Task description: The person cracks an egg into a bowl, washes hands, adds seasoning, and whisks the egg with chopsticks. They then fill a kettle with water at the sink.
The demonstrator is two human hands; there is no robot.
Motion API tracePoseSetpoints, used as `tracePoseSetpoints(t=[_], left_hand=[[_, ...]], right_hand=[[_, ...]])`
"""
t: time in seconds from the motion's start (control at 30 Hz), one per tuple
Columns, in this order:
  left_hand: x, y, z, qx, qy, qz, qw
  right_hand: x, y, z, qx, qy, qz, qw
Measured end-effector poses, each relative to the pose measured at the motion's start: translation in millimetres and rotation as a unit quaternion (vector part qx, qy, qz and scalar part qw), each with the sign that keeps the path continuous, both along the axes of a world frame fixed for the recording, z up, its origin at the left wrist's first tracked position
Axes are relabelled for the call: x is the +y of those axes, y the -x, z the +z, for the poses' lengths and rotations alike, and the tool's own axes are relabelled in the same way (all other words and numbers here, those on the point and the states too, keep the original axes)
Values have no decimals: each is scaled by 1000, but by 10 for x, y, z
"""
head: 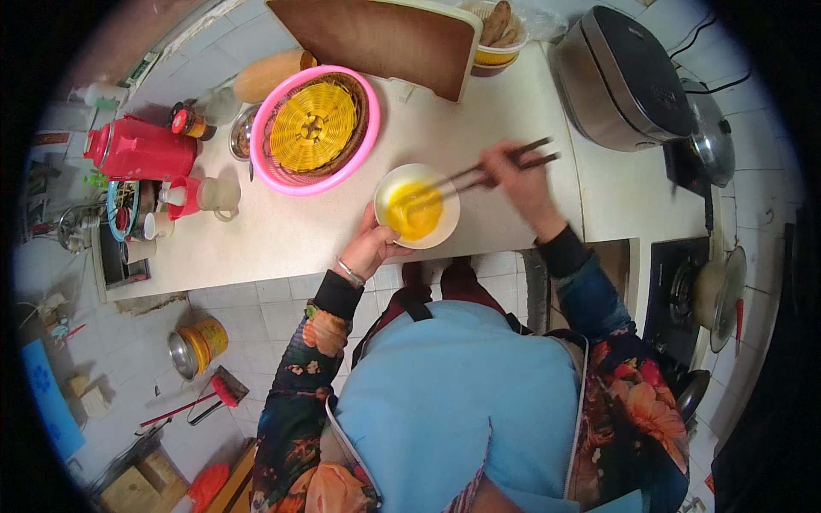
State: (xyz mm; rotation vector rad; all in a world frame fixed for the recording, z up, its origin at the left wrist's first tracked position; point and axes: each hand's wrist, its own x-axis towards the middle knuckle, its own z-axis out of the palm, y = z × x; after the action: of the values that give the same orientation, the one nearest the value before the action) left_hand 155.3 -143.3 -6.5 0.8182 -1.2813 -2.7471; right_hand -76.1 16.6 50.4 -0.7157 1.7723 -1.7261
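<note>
A white bowl with yellow beaten egg in it is at the front part of the white countertop. My left hand grips its near left rim, thumb at the edge and fingers around the outside. In my right hand is a pair of dark chopsticks, their tips down in the egg. The right hand and the chopsticks are blurred. Left of the bowl lies a pink plastic basket holding a yellow woven tray.
A cutting board leans at the back near a squash. To the right stand a rice cooker and a gas stove. Leftward are a red thermos jug, a glass pitcher and cups. The counter's front edge runs just below the bowl.
</note>
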Motion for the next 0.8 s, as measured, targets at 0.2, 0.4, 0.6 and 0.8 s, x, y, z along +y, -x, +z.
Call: tracePoseSetpoints(t=[0.2, 0.4, 0.6, 0.8], left_hand=[[15, 11, -21, -19, -18, 0, 1000], [25, 66, 32, 17, -21, -8, 1000], [25, 73, 44, 7, -17, 6, 1000], [33, -2, -6, -4, -27, 11, 1000]], right_hand=[[50, -240, -121, 2, -32, 68, 997], [114, -154, -306, -14, -3, 58, 998], [76, -36, -250, -6, -20, 7, 1000], [-11, 113, 65, 16, -25, -58, 998]])
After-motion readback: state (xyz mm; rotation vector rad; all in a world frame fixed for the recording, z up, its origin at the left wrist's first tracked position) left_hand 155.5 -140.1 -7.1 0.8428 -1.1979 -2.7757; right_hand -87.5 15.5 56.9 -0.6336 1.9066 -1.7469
